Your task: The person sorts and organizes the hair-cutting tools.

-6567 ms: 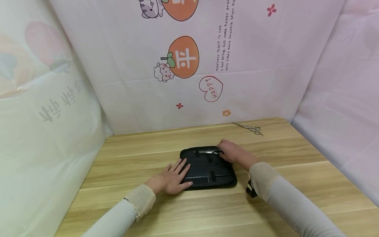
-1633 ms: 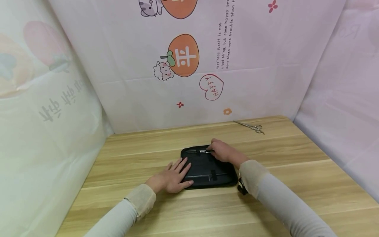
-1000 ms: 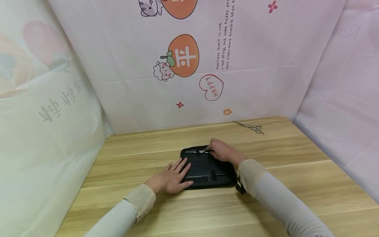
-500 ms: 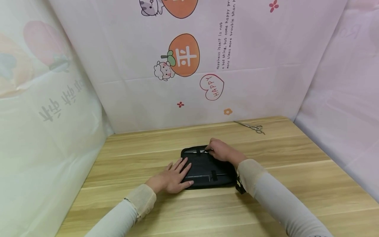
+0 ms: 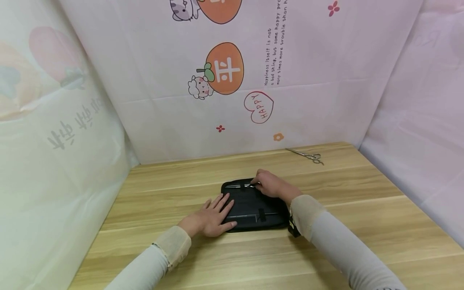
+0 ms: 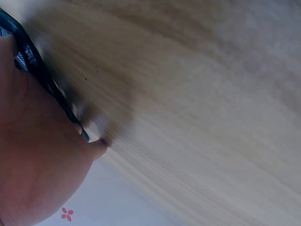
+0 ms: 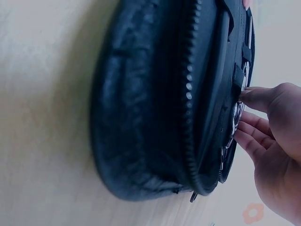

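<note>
A black zip-up scissors case [image 5: 250, 203] lies unzipped on the wooden table. My left hand [image 5: 208, 220] rests on its left edge with fingers spread straight; the left wrist view shows part of that hand [image 6: 42, 141] beside the dark rim. Along the case's far side lies a silver pair of scissors [image 5: 233, 186], blades pointing left under a black elastic loop [image 5: 243, 186]. My right hand [image 5: 272, 185] pinches its handle end. In the right wrist view, thumb and fingertips [image 7: 249, 136] grip the finger rings [image 7: 237, 113], partly hidden by the hand.
A second pair of silver scissors [image 5: 306, 155] lies at the table's back edge, right of the case. Near the case's front, a dark flat strip [image 5: 239, 218] sits under another loop [image 5: 262, 215]. A printed white sheet [image 5: 163, 121] hangs behind the table [image 5: 174, 177].
Since the oldest frame, my right hand has moved left, and the scissors have slid farther left through the loop. Over the last second both hands have stayed nearly still.
</note>
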### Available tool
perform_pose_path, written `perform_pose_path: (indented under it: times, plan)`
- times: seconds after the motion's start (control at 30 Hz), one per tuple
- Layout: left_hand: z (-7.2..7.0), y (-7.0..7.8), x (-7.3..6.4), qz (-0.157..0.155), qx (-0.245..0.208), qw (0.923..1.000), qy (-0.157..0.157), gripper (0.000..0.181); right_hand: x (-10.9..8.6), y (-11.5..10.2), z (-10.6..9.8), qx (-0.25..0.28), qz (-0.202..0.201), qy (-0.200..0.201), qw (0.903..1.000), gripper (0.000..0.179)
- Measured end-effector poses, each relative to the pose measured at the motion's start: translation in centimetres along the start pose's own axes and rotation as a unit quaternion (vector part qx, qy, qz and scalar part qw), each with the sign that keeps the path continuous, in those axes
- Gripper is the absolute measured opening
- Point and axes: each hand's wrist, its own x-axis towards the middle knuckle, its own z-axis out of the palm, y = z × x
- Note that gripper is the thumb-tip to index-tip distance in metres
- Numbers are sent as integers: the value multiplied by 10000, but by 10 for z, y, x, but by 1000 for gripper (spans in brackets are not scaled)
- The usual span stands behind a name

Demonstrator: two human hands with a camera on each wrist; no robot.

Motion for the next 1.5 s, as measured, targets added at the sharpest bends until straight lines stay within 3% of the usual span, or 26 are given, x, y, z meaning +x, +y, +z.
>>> perform_pose_path:
  times: [0.7, 1.5]
  plan:
    - [0, -2, 1, -29, 80, 9999, -55, 80, -2, 11, -11, 196, -204, -216, 9994, 44]
    - [-1, 1, -1, -44, 40, 10000, 0, 81, -10, 8, -17, 297, -11, -502, 9983, 45]
